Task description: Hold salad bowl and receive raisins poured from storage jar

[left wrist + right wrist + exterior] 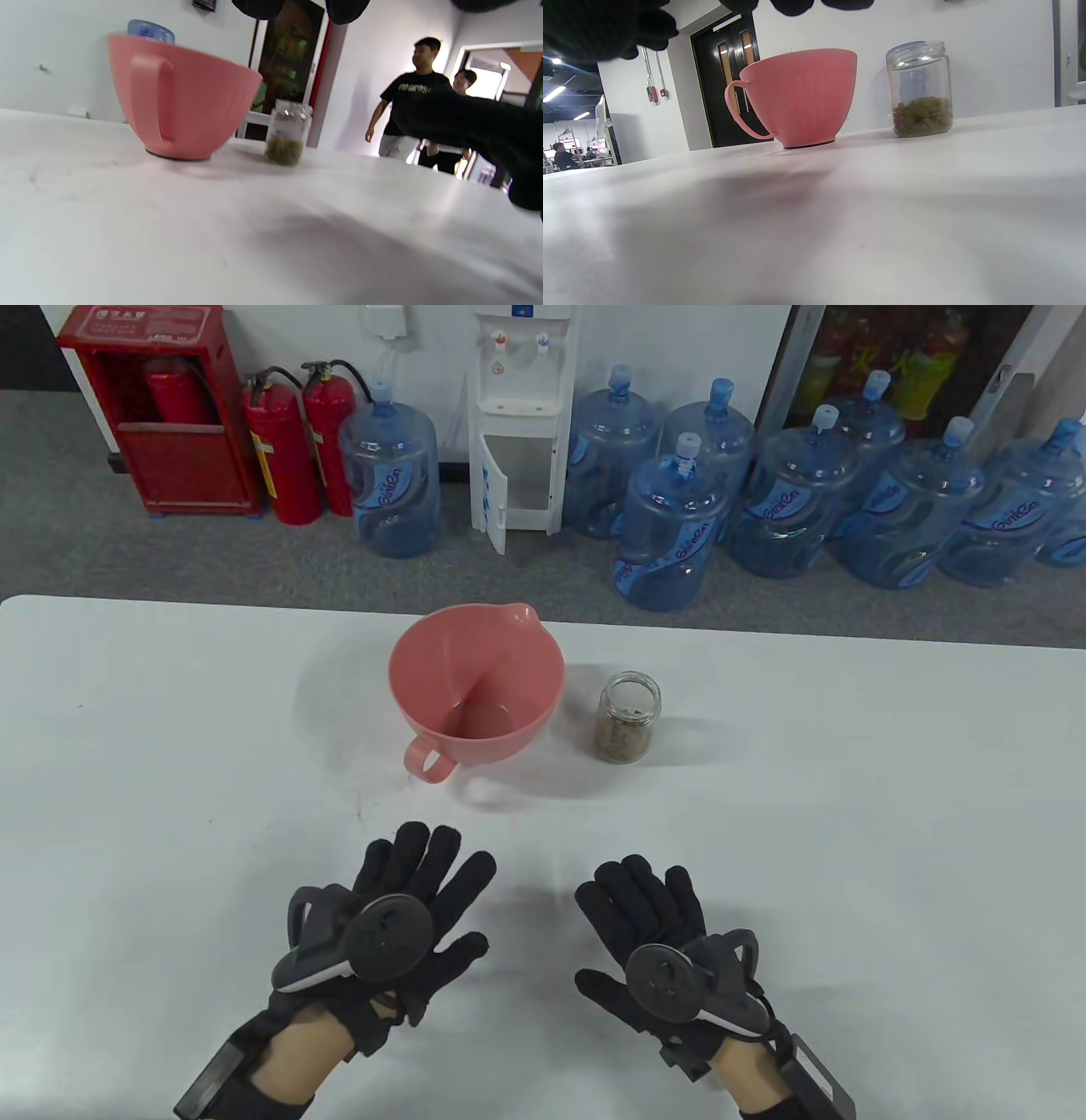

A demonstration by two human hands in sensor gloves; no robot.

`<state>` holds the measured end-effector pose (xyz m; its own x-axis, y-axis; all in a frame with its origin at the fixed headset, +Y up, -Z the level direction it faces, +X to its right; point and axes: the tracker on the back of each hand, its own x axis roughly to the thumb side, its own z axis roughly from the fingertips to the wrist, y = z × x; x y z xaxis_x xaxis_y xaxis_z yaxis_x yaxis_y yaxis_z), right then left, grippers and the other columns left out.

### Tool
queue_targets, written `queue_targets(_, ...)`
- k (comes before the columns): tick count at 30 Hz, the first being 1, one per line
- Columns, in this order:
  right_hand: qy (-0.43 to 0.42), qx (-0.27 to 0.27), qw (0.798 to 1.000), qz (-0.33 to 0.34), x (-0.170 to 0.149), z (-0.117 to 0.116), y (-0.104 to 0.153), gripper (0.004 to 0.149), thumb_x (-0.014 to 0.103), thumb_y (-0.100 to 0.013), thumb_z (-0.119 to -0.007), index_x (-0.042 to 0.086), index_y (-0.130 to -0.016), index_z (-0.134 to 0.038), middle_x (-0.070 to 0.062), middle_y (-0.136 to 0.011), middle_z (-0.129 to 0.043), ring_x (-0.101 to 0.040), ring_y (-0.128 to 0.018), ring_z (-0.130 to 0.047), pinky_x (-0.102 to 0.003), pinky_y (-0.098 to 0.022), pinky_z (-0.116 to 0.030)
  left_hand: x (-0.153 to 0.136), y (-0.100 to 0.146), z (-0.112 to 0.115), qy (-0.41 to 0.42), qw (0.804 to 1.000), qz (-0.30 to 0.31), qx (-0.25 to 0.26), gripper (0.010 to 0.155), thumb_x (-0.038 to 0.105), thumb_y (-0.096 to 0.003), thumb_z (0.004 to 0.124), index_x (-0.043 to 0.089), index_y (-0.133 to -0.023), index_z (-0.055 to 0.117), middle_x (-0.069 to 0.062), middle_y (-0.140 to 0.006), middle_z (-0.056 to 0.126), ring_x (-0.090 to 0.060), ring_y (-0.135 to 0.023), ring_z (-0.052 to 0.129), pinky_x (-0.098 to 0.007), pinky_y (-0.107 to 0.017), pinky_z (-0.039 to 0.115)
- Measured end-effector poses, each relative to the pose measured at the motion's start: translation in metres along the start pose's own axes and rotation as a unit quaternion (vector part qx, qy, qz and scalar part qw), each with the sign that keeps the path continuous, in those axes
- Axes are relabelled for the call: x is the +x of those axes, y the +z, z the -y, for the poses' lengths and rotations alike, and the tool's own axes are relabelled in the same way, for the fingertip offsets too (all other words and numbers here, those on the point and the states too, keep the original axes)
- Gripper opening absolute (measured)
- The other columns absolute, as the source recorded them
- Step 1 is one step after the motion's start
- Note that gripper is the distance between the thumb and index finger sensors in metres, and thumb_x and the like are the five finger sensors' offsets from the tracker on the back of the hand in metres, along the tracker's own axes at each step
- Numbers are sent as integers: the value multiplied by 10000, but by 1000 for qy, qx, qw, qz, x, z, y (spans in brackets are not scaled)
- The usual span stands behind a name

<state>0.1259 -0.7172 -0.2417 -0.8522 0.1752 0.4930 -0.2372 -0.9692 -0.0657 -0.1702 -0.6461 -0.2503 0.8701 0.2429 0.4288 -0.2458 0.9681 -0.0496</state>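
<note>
A pink salad bowl (477,683) with a loop handle and a spout stands upright near the table's middle; it looks empty. It also shows in the left wrist view (182,99) and the right wrist view (801,97). A lidless glass storage jar (627,718) with raisins in its lower part stands just right of the bowl, apart from it; it also shows in the left wrist view (288,132) and the right wrist view (919,89). My left hand (424,891) and right hand (636,903) lie open, fingers spread, near the front edge, well short of both objects and holding nothing.
The white table (848,814) spreads wide around the bowl and jar. Beyond its far edge stand water bottles (670,530), a dispenser (519,415) and fire extinguishers (280,445). Two people (407,97) stand in the background of the left wrist view.
</note>
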Motion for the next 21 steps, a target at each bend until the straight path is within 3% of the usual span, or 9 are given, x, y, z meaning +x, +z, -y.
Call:
queue_targets(5, 2, 1, 1000, 1, 1, 0, 0, 880, 701, -334, -688, 382, -1034, -261, 35, -1133, -204, -270, -1094, -277, -617, -772, -238, -41, -27, -35, 88, 993, -61, 55, 711, 671, -421, 606, 497, -1064, 358, 0, -1176, 289, -395, -1131, 280, -592, -759, 303)
queue_targets(8, 3, 1, 1000, 2, 1, 0, 1, 880, 700, -335, -689, 382, -1034, -261, 35, -1133, -206, -270, -1095, -277, -618, -771, -239, -70, -49, -41, 181, 973, -113, 85, 721, 664, -418, 651, 513, -1051, 340, 13, -1174, 270, -396, -1135, 250, -592, -763, 272)
queue_targets(10, 2, 2, 1000, 0, 1, 0, 1, 881, 701, -335, -689, 382, -1035, -260, 36, -1133, -205, -272, -1094, -277, -617, -772, -237, -89, -62, -33, 266, 948, -154, 83, 751, 653, -426, 649, 506, -1040, 242, 15, -1167, 217, -397, -1129, 217, -589, -761, 252)
queue_targets(12, 2, 5, 1000, -1, 1, 0, 0, 879, 700, -335, -689, 383, -1034, -261, 35, -1133, -204, -272, -1094, -276, -618, -771, -237, -107, -76, -17, 353, 910, -201, 80, 776, 633, -434, 646, 470, -1028, 174, 9, -1159, 190, -399, -1121, 195, -584, -758, 234)
queue_targets(17, 3, 8, 1000, -3, 0, 0, 0, 881, 701, -334, -690, 382, -1035, -261, 34, -1133, -205, -273, -1094, -276, -618, -771, -236, -129, -93, 29, 477, 835, -270, 47, 837, 629, -442, 608, 301, -1027, 106, -37, -1145, 177, -428, -1103, 169, -582, -751, 205)
queue_targets(19, 3, 9, 1000, -3, -1, 0, 0, 881, 701, -335, -689, 381, -1035, -261, 33, -1133, -205, -273, -1094, -275, -618, -771, -236, -127, -98, 46, 505, 816, -279, 25, 849, 632, -443, 590, 252, -1027, 105, -60, -1139, 171, -444, -1091, 151, -583, -744, 195)
queue_targets(21, 2, 11, 1000, -3, -1, 1, 0, 881, 701, -336, -689, 380, -1036, -260, 33, -1133, -204, -273, -1094, -276, -619, -770, -235, -124, -102, 57, 506, 811, -294, 9, 847, 620, -446, 586, 218, -1032, 124, -73, -1136, 185, -459, -1079, 150, -582, -739, 187)
